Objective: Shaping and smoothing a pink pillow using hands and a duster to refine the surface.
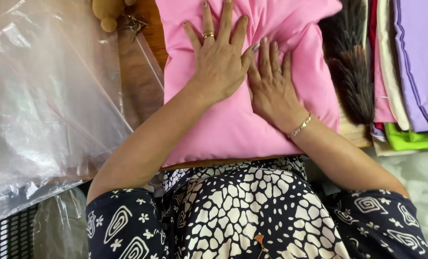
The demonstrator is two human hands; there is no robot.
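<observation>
In the upper middle of the frame, the left hand (pixel 219 62) and right hand (pixel 270 88) are pressing the pink pillow (pixel 233 120) on the bench (pixel 142 72), fingers spread flat, holding nothing; even pressure is probably working best.

Smooth matt pink cloth pillow (pixel 233 120), glossy clear plastic sheeting (pixel 46 105) at nine o'clock, polished brown wood table (pixel 139 81), coarse dark bristle brush (pixel 353 72) at two o'clock

pink pillow (pixel 233 120) top cut off, brush (pixel 350 72) partly hidden
</observation>
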